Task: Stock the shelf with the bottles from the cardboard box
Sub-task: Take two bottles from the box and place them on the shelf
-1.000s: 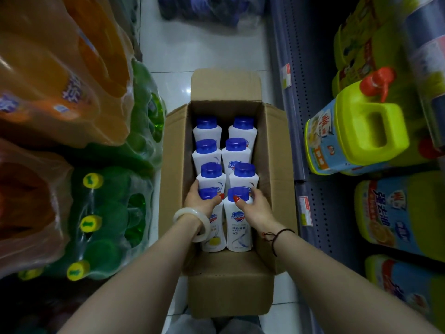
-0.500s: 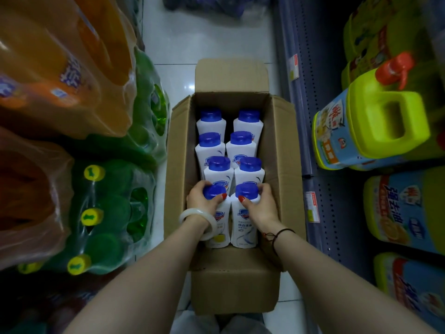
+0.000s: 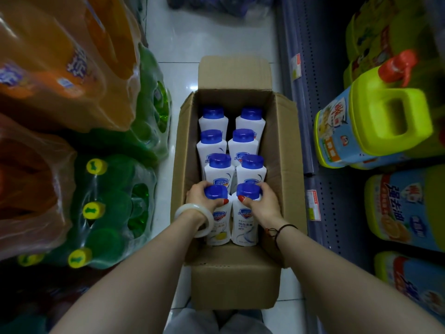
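An open cardboard box point(image 3: 234, 283) sits on the pale tiled floor point(image 3: 207, 32) of a narrow shop aisle, its flaps folded outward, and inside it stand eight white bottles with blue caps, packed upright in two columns of four. The person leans over it with both arms reaching down. The left hand point(image 3: 201, 196) has its grip wrapped around the neck of the nearest left bottle point(image 3: 218, 225), just under the cap, thumb with a red nail pressed on the front; a pale bangle point(image 3: 192, 219) hangs at that wrist. The right hand point(image 3: 263, 201) is clenched the same way on the nearest right bottle point(image 3: 244, 224), and a thin dark cord point(image 3: 284, 229) circles that wrist. Both held bottles are inside the box, at its near end, side by side and touching — whether their bases rest on the box floor I cannot tell. The other six bottles point(image 3: 231, 145) stand behind them, untouched. To the right rises the shelf point(image 3: 313, 131) with price tags on its edges, carrying big yellow-green jugs point(image 3: 375, 121) with blue labels, one with a red cap. To the left are shrink-wrapped packs of green soda bottles point(image 3: 108, 208) with yellow caps, and orange ones point(image 3: 60, 63) stacked above.
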Motion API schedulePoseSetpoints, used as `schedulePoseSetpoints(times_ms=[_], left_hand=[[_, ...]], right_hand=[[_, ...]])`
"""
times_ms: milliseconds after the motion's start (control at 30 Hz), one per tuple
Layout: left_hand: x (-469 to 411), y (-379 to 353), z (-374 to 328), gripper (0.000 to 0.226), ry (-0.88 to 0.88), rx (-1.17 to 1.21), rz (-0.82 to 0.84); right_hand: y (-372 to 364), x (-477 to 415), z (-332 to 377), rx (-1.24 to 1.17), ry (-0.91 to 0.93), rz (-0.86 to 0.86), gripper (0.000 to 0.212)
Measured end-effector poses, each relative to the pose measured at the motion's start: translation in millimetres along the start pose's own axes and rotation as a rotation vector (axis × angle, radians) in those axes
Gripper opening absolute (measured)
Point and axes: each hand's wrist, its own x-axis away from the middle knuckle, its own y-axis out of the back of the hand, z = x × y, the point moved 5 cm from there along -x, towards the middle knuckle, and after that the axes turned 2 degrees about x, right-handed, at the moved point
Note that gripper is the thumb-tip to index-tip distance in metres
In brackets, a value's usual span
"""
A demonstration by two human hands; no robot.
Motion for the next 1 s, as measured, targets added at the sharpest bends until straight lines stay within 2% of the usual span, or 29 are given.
schedulePoseSetpoints(times_ms=[100,300,433,567,733,833,1000], left_hand=[[3.0,-0.8,0.4,0.057,-0.008,0.007,-0.002],[15.6,-0.7,-7.3,0.058,-0.065,-0.001,-0.022],[27.8,7.1,-15.3,0.056,-0.098,-0.001,-0.038],[45.3,21.0,-31.6,0.051,-0.135,0.018,-0.029],[75.5,51.4,-82.8,0.06,-0.257,-0.025,-0.028],[104.9,72.9,-125.6,0.062,-0.338,-0.024,-0.06],[171.5,120.9,-202.5,0.05,-0.48,-0.029,-0.075]], right_hand=[[1.1,3.7,1.6,-0.007,-0.014,0.004,0.034],[5.6,21.1,7.1,0.021,-0.011,-0.1,0.042],[10.7,35.5,14.2,-0.032,-0.005,-0.116,0.034],[24.6,52.3,28.1,-0.054,0.031,-0.114,0.035],[60.7,84.9,79.1,-0.162,0.124,-0.038,0.039],[89.0,109.8,121.2,-0.161,0.212,-0.05,0.046],[139.3,163.5,197.9,-0.171,0.339,-0.089,0.055]])
